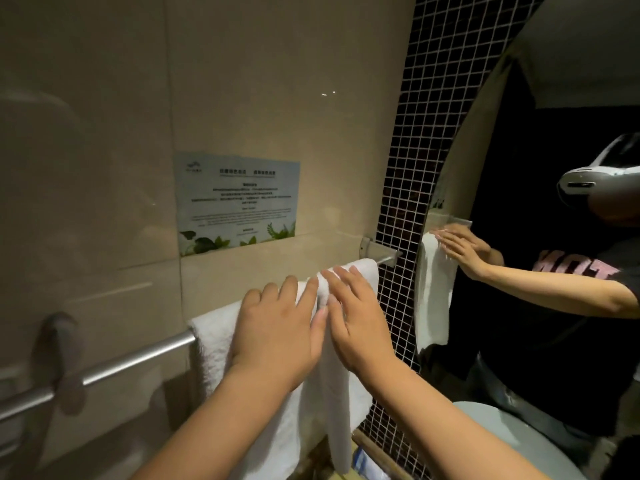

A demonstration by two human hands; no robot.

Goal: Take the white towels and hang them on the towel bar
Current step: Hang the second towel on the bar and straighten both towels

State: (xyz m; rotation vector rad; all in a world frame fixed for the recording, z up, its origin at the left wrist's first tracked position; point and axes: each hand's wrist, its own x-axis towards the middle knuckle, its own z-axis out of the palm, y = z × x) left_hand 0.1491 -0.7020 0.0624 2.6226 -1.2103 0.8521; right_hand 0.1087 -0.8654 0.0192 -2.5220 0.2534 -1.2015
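Both hands (pixel 277 327) (pixel 356 323) rest flat on white towels (pixel 214 344) draped over the towel bar (pixel 138 358).

A hotel bathroom; a guest notice (pixel 237 202) is fixed to the glossy tiled wall (pixel 277 81); a metal towel bar (pixel 138 358), mosaic tiles (pixel 415 168) and mirror (pixel 554 98) confirm it.

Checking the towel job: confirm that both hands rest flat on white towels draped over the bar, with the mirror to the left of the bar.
One detail is wrong: the mirror is to the right of the towel bar, not the left. The head view shows it. The left hand and right hand do rest flat on the white towels.
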